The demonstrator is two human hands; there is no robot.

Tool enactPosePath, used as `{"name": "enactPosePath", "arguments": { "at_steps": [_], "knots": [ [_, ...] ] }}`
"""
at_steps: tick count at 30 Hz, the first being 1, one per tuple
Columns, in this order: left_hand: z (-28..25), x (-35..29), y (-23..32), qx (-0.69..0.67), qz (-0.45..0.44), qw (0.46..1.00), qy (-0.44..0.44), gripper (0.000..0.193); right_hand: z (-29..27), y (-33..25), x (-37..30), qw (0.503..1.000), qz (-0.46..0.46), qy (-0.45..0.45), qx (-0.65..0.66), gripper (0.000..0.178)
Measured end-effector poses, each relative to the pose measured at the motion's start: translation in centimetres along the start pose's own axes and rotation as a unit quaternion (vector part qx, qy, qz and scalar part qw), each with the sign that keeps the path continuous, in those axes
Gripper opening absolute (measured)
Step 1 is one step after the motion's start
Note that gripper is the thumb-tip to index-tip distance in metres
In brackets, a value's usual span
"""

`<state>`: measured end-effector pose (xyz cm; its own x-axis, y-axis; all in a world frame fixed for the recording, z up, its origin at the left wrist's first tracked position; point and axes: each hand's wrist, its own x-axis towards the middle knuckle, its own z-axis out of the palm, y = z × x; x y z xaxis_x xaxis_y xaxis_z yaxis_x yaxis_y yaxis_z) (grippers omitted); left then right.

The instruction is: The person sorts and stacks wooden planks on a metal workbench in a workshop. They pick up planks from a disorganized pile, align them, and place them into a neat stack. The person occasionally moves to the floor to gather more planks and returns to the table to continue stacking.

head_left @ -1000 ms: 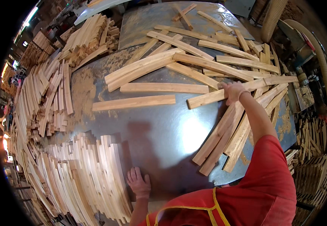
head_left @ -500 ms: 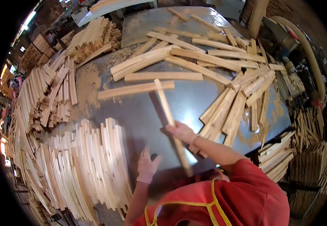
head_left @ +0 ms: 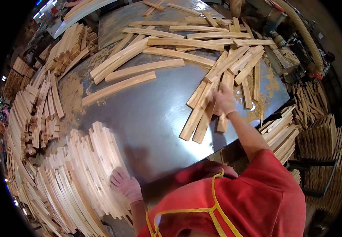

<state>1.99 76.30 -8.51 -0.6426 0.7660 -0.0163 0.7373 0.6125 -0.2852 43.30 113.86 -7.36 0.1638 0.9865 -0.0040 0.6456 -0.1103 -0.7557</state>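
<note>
My left hand (head_left: 126,185), in a pale pinkish glove, lies with fingers stretched over the right edge of a row of wooden strips (head_left: 96,158) set side by side. To the right, my gloved right hand (head_left: 225,99) reaches onto a fanned pile of wooden strips (head_left: 202,114). Its fingers are smeared by motion and touch the pile; whether they grip a strip does not show. One loose wooden strip (head_left: 118,88) lies by itself across the metal table (head_left: 155,114), left of the pile.
More strips lie crisscrossed at the table's far side. Stacked wooden pieces (head_left: 66,47) stand at the far left. Sawdust (head_left: 74,93) covers parts of the tabletop. Bundled wood (head_left: 281,134) sits beyond the table's right edge, and a ribbed hose (head_left: 307,35) curves at the far right.
The strip my right hand held in front of me is out of that hand. My right hand has moved right and away, onto the pile; my left hand has moved left onto the row.
</note>
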Motion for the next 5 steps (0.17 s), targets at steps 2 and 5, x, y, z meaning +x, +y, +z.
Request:
{"name": "enactPosePath", "arguments": {
  "at_steps": [2,5],
  "knots": [
    [-1.3,1.2,2.9,-0.059,0.085,0.994,0.044,0.088,-3.3,3.7,4.6,0.995,0.074,0.042,-0.06,0.077],
    [-4.1,3.5,8.5,-0.122,0.145,0.982,-0.012,0.097,-4.1,8.6,8.9,0.981,0.152,0.013,-0.117,0.082]
  ]
}}
